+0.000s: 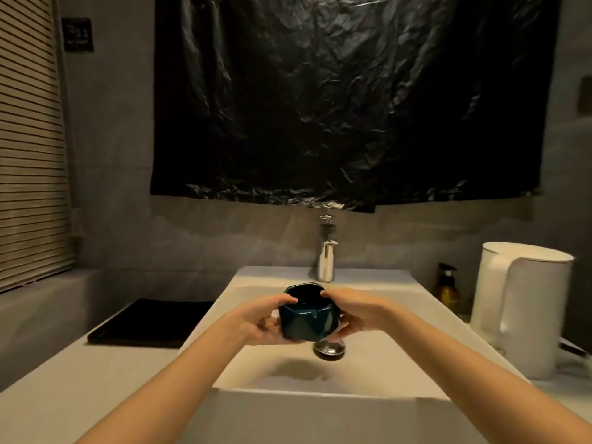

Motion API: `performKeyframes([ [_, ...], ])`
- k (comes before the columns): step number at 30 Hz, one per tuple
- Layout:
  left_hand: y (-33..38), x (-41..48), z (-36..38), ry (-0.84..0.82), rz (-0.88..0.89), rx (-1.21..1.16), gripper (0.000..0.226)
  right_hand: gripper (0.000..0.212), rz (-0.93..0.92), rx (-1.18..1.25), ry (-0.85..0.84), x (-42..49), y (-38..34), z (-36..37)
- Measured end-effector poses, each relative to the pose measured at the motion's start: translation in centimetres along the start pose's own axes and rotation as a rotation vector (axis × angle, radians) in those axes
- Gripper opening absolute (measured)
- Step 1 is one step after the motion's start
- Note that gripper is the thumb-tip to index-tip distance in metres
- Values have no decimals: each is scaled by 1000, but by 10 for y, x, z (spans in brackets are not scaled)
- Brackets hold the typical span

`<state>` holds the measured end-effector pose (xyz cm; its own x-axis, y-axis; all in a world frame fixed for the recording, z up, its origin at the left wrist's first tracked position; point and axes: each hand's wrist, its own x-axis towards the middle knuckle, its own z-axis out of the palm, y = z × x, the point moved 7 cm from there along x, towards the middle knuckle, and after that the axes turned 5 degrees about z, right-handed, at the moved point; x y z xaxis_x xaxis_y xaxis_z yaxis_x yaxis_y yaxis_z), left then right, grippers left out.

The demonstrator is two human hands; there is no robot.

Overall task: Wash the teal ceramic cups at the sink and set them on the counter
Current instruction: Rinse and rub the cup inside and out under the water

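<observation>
Because 2 hands share the hold, the teal cup [306,318] hangs at frame centre above the sink [320,397], left hand [256,323] and right hand [357,315] each curled round a side. A slippery glaze could drop it onto the drain stopper [330,347]. The lower-left counter [80,379] offers room; the kettle [525,309] crowds the right.

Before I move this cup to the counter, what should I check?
1. Grip on the teal cup by left hand and right hand: ok.
2. Cup upright above the sink: ok.
3. Cup interior clean: cannot tell, too dark.
4. Faucet off, no stream visible: ok.
5. Black mat on the counter, nothing seen on it: ok.
6. Kettle and pump bottle apart from the hands: ok.
</observation>
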<state>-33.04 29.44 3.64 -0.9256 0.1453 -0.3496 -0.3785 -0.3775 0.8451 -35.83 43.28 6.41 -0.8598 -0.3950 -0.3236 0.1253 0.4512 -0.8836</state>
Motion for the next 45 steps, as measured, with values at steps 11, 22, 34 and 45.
performKeyframes([
  [11, 14, 82, 33, -105, 270, 677, 33, 30, -283, -310, 304, 42, 18, -64],
  [22, 39, 80, 43, -92, 799, 856, 70, 49, -643, -632, 667, 33, 12, -77],
  [34, 36, 70, 52, -214, 788, 853, 53, 42, -714, -520, 720, 21, 6, -85],
  [45, 9, 94, 48, -115, 475, 462, 20, 25, -274, -96, 454, 50, 28, -83],
])
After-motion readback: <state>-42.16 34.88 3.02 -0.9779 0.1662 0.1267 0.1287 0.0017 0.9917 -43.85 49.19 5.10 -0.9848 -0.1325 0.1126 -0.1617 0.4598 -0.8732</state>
